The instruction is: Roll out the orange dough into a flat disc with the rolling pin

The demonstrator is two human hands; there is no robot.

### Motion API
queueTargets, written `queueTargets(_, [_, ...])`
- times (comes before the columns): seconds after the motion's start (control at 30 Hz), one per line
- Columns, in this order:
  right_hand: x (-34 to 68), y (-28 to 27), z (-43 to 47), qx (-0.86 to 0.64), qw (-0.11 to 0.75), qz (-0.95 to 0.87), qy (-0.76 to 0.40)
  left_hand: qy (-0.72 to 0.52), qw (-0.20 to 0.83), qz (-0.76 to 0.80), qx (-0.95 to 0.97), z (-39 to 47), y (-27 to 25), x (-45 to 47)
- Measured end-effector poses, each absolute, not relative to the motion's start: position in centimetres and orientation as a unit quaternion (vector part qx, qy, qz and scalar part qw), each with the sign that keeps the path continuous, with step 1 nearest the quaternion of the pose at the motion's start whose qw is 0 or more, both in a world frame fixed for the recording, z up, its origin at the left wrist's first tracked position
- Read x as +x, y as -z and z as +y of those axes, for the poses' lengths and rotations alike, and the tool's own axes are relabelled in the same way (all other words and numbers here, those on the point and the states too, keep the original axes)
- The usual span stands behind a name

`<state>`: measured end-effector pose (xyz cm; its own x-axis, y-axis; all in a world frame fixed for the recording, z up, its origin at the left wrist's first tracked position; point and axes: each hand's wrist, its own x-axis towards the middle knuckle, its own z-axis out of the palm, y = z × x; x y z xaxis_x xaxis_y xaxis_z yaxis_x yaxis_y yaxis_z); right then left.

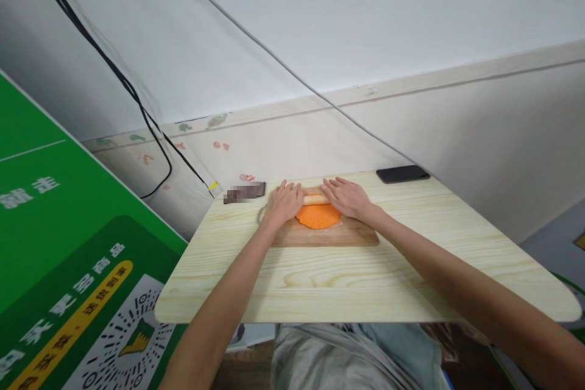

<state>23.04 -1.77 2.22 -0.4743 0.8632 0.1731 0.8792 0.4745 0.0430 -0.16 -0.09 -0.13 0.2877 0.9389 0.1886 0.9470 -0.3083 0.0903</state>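
Note:
A flat, rounded sheet of orange dough (319, 217) lies on a wooden cutting board (326, 237). Across the sheet's far edge rests a pale wooden rolling pin (315, 200). My left hand (285, 200) lies flat over the pin's left end, fingers stretched out toward the wall. Over its right end lies my right hand (348, 196), palm down with the fingers extended. Both palms hide the ends of the pin.
The board sits on a light wood-grain table (434, 256) against a white wall. A black phone (403, 174) lies at the back right, and a dark, partly blurred flat item (245, 192) at the back left. A green printed panel (68, 225) stands on the left.

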Motion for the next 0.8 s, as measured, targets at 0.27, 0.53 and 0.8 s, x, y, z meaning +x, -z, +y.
queueTargets(0.27, [22.9,-2.4,-1.1,-0.515,0.051,-0.854,0.048,0.073,0.025,-0.591,-0.803,0.2,-0.3,0.0])
queueTargets(0.53, [23.9,0.0,-6.6,-0.462,0.164,-0.866,0.093,0.166,0.050,-0.531,-0.829,-6.0,1.0,-0.7])
queueTargets(0.8, [25.0,0.9,-9.5,-0.410,0.196,-0.883,0.118,0.177,0.069,-0.519,-0.833,-9.4,1.5,-1.0])
